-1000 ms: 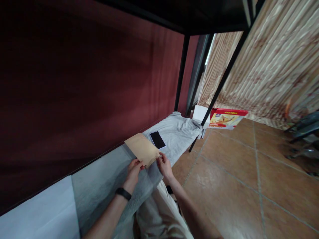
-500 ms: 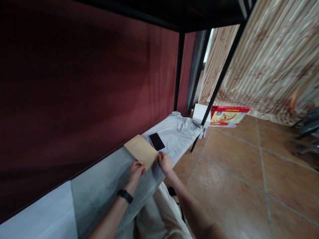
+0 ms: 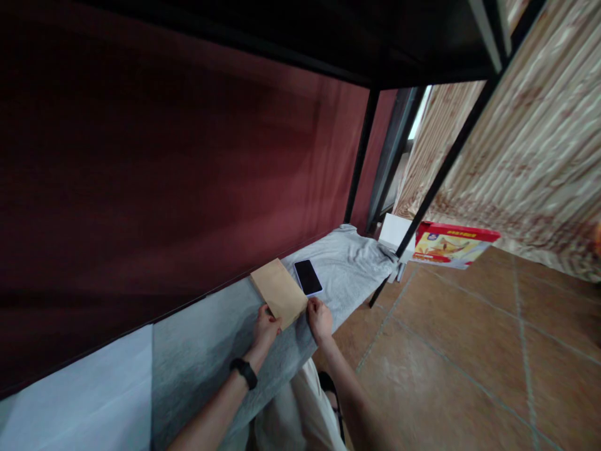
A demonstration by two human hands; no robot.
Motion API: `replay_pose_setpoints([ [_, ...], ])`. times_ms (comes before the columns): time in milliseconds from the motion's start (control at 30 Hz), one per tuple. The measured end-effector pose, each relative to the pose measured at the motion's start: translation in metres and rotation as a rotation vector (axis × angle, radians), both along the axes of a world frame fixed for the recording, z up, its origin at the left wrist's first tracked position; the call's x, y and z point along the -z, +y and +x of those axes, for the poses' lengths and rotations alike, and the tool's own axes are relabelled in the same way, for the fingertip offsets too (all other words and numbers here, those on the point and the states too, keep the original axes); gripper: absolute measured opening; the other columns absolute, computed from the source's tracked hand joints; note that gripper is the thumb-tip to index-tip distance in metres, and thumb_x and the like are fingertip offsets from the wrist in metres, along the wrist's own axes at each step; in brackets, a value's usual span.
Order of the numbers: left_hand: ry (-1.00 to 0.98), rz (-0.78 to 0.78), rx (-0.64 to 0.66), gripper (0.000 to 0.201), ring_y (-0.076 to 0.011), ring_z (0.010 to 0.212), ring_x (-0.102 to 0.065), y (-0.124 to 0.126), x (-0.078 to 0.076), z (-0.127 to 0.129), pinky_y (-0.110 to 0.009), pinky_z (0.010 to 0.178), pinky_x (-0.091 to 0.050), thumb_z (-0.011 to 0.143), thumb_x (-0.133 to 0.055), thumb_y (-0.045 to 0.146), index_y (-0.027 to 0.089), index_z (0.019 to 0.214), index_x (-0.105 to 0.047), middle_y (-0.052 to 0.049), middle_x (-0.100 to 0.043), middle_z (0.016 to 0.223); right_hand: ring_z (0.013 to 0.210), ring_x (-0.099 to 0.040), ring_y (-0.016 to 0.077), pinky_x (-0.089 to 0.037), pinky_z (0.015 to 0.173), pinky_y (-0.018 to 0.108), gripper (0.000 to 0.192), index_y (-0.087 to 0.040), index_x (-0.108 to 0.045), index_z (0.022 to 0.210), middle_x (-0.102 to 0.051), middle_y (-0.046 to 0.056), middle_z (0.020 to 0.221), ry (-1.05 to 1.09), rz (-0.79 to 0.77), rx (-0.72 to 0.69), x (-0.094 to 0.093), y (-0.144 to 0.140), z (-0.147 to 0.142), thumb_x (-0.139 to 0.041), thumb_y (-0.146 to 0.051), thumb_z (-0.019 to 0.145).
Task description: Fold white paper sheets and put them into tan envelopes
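Observation:
A flat, rectangular piece of brown paper [image 3: 278,289] lies on the grey cloth; whether it is an envelope, a bag or a folded sheet I cannot tell. My left hand [image 3: 267,327], with a black band on the wrist, is closed with its fingertips on the near left edge of the paper. At the paper's right corner, my right hand [image 3: 320,318] pinches the edge. A phone [image 3: 308,277] with a dark screen and pale rim rests just beyond the right side of the paper.
Grey cloth [image 3: 354,254] covers the narrow shelf. A white sheet [image 3: 94,394] lies at its left end. Black posts [image 3: 362,156] hold a dark shelf overhead, against a dark red panel [image 3: 211,175]. A red-and-yellow box [image 3: 453,244] stands right, above the tiled floor [image 3: 451,363].
The view has turned slightly, so everything appears shifted right and a bit lower. Both hands stay at the near edges of the brown paper, with little visible movement.

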State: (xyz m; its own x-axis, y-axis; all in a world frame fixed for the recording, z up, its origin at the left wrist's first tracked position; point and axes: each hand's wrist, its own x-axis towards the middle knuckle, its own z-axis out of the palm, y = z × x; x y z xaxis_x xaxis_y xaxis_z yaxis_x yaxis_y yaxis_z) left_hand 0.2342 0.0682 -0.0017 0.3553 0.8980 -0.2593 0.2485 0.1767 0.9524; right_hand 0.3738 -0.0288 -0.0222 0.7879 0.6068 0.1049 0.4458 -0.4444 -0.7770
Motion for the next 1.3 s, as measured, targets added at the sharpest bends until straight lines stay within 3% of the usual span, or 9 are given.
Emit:
replay_pose_setpoints([
  [300, 0.009, 0.026, -0.014, 0.054, -0.0176, 0.052, -0.055, -0.006, -0.003, -0.005, -0.032, 0.058, -0.039, 0.064, -0.069, 0.013, 0.022, 0.116, -0.056, 0.005, -0.056, 0.061, 0.09, -0.075, 0.0239, -0.049, 0.076, 0.027, 0.035, -0.019, -0.077, 0.099, -0.079, 0.012, 0.094, -0.005, 0.005, -0.028, -0.003, -0.001, 0.002, -0.043, -0.027, 0.101],
  [533, -0.023, -0.021, -0.068, 0.062, -0.0228, 0.053, -0.059, 0.002, 0.013, -0.001, -0.035, 0.058, -0.041, 0.054, -0.072, 0.01, 0.027, 0.112, -0.058, 0.004, -0.055, 0.058, 0.091, -0.075, 0.0221, -0.05, 0.078, 0.026, 0.034, -0.021, -0.078, 0.101, -0.08, 0.009, 0.096, 0.007, 0.013, -0.043, -0.003, -0.002, 0.003, -0.045, -0.026, 0.1],
  [733, -0.006, -0.032, -0.073, 0.064, -0.0288, 0.063, -0.066, 0.003, 0.022, 0.001, -0.036, 0.061, -0.046, 0.057, -0.074, 0.013, 0.025, 0.117, -0.057, 0.001, -0.059, 0.062, 0.089, -0.075, 0.0218, -0.051, 0.078, 0.026, 0.032, -0.02, -0.079, 0.1, -0.079, 0.011, 0.097, 0.012, 0.03, -0.051, -0.004, -0.002, 0.005, -0.047, -0.028, 0.099],
  [867, 0.035, 0.006, -0.041, 0.067, -0.0256, 0.057, -0.064, 0.001, 0.019, 0.0, -0.034, 0.058, -0.045, 0.06, -0.073, 0.013, 0.026, 0.123, -0.056, 0.004, -0.058, 0.059, 0.092, -0.075, 0.0215, -0.051, 0.08, 0.026, 0.033, -0.021, -0.079, 0.101, -0.08, 0.009, 0.099, 0.019, 0.032, -0.057, -0.003, -0.002, 0.005, -0.047, -0.027, 0.098],
  [1133, 0.019, 0.071, 0.016, 0.052, -0.0181, 0.045, -0.054, -0.001, 0.015, 0.0, -0.03, 0.05, -0.037, 0.063, -0.07, 0.017, 0.022, 0.114, -0.06, 0.006, -0.055, 0.054, 0.093, -0.074, 0.0217, -0.051, 0.08, 0.027, 0.036, -0.022, -0.076, 0.107, -0.079, 0.007, 0.099, 0.032, 0.026, -0.044, 0.0, -0.004, 0.004, -0.043, -0.031, 0.098],
  [1300, 0.018, 0.103, 0.037, 0.049, -0.0181, 0.046, -0.055, -0.001, 0.018, -0.004, -0.031, 0.053, -0.039, 0.065, -0.07, 0.018, 0.017, 0.114, -0.061, 0.005, -0.055, 0.054, 0.096, -0.073, 0.0232, -0.051, 0.082, 0.029, 0.037, -0.02, -0.075, 0.11, -0.079, 0.009, 0.102, 0.024, 0.031, -0.053, 0.003, -0.005, 0.005, -0.042, -0.032, 0.098],
])
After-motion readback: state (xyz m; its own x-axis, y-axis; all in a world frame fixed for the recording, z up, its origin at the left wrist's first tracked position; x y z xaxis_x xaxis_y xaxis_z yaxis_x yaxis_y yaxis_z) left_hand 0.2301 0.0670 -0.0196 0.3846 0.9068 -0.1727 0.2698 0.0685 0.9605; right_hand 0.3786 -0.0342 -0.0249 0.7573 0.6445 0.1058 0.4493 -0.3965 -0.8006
